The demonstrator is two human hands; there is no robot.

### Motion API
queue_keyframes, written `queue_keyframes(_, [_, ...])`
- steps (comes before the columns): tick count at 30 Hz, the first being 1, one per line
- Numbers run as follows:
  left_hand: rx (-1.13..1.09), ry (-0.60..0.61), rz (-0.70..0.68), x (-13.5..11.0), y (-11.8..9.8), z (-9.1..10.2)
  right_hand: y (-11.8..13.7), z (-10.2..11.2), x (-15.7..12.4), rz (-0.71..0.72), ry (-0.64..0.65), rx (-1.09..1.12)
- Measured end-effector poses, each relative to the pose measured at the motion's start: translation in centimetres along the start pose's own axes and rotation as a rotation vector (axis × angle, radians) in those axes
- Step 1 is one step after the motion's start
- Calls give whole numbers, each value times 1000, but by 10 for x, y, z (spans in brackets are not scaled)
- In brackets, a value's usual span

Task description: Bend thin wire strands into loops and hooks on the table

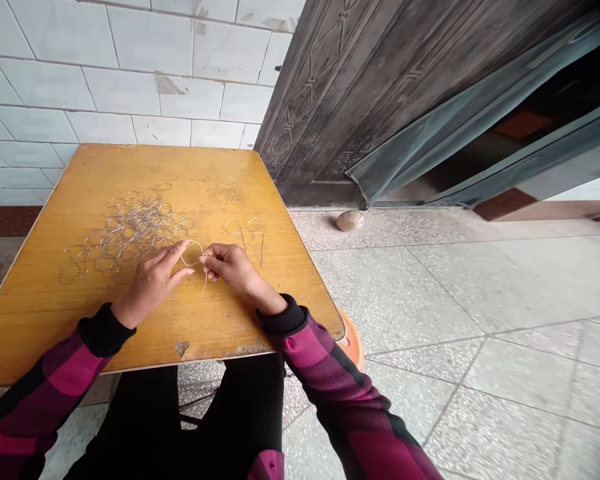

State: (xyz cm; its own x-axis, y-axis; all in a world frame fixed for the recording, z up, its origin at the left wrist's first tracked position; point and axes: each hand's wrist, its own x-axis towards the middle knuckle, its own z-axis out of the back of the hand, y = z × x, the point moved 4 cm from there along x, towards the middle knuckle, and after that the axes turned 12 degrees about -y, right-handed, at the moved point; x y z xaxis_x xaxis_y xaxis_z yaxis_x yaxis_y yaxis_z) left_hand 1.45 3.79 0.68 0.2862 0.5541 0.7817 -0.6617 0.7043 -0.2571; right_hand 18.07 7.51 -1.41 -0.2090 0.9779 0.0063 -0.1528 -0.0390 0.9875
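Observation:
My right hand [230,267] pinches a thin wire loop [194,253] in its fingertips, and a straight wire tail hangs down from it onto the table. The index finger and thumb of my left hand [153,281] are apart, with the loop's far side at their tips. Just beyond my left hand lies a loose heap of silvery wire rings [127,233]. A few more wire pieces with straight tails [245,232] rest on the wood beyond my right hand. All of this sits on a worn yellow wooden tabletop [205,180].
The table's far edge meets a white tile wall [130,83]. On the right stand a dark embossed metal door [350,100] and a tiled floor with a small round object [350,221]. An orange stool [353,340] shows beside the near table corner, and my black-clad legs lie below.

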Motion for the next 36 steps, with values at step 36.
queue_keyframes(36, [1, 111, 86, -5, 4, -7, -33, 203, 7, -367, -561, -526])
